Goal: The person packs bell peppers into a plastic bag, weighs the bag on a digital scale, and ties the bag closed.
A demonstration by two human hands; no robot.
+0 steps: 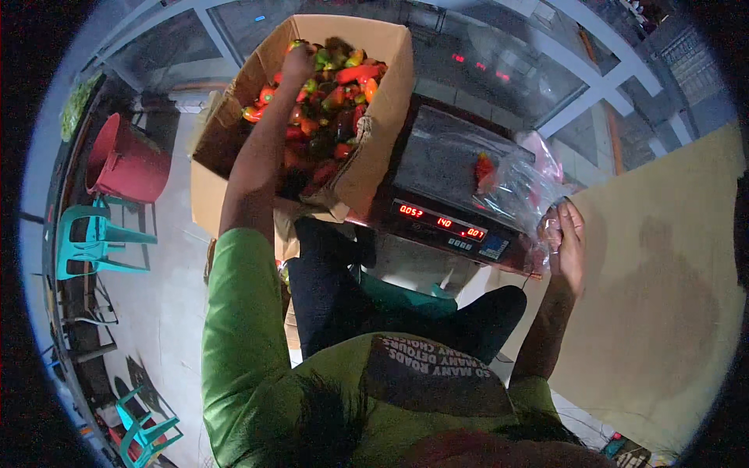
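A large cardboard box holds a heap of red, orange and green peppers. My left hand reaches to the far left part of the heap, its fingers closed at a yellow-green pepper; the fingertips are partly hidden. To the right of the box stands a digital scale with a dark, flat pan and a lit red display. On its right side lies a clear plastic bag with a red pepper in it. The bag's near end is gripped by my right hand.
Green stools and a red bin stand on the floor to the left. Glass panes with pale frames rise behind the scale. A large tan panel flanks my right arm. The box's near flap hangs bent over my lap.
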